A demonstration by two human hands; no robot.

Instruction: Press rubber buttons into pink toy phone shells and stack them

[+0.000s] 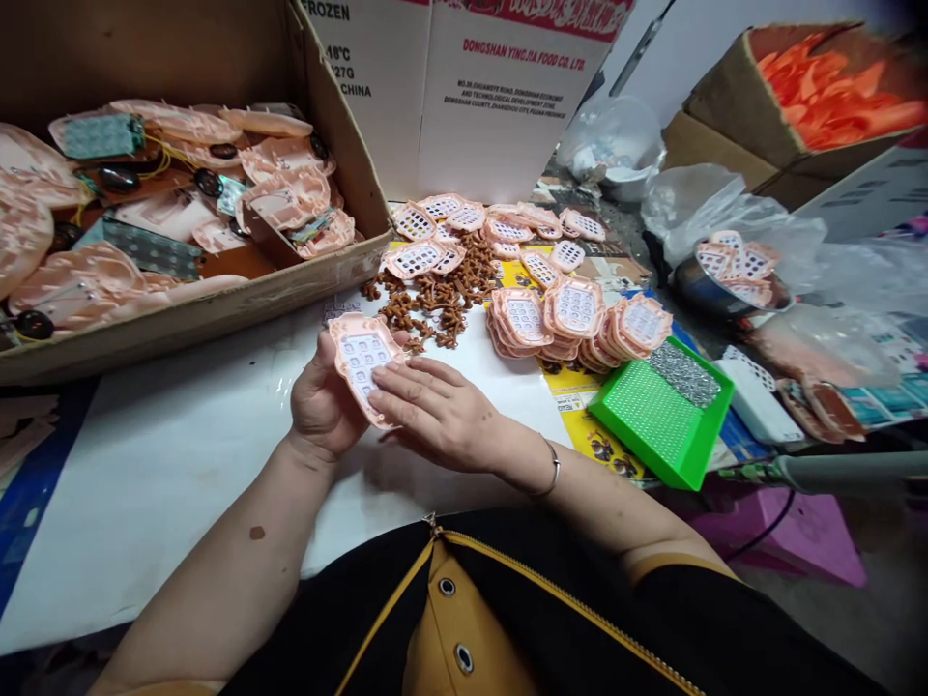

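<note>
I have one pink panel [361, 350] in the hands, raised over the near side of the table [217, 411], with its printed face up. Its long axis runs from far left to near right, tilted across the view. The left hand [315, 396] is closed around the left edge and supports the panel. The right hand [444, 416] lies from the right over the near end, fingers almost straight and together, touching the face; its thumb is hidden, so I cannot tell whether it pinches. Neither hand is nearer, because both make contact.

Just beyond the panel, slightly to the right, I see a heap of brown pieces [453, 295]. Stacked panels [575, 307] stand farther right, near a green tray [678, 462] with small metal parts [685, 375] in its far end.

The table surface is white around the hands. An open cardboard box [337, 271] of pink shells [290, 198] bounds the left side; a white carton [493, 145] stands at the far side. Beyond the tray, to the right, a metal bowl [725, 302] holds more panels.
</note>
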